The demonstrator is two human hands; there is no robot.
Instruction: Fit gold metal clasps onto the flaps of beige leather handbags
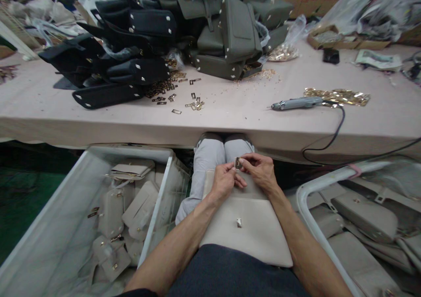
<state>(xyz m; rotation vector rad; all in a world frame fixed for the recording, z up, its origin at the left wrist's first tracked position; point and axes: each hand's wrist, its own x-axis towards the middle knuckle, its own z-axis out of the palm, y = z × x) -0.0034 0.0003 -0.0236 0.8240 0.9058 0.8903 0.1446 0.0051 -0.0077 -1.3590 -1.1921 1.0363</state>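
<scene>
A cream handbag (253, 227) lies flat on my lap, with a small metal fitting (239, 222) on its front. Just below the table edge, my left hand (225, 180) and my right hand (258, 169) meet above the bag's far end. Both pinch one small brass metal clasp piece (237, 163) between their fingertips. My forearms rest along the bag's two sides.
The pink table (230, 121) carries an electric screwdriver (296, 104) with its black cord, loose brass fittings (179, 96), gold hardware (342, 96), black bags (112, 55) and olive bags (237, 33). A clear bin (59, 227) of cream bags stands at my left, another bin (315, 191) at my right.
</scene>
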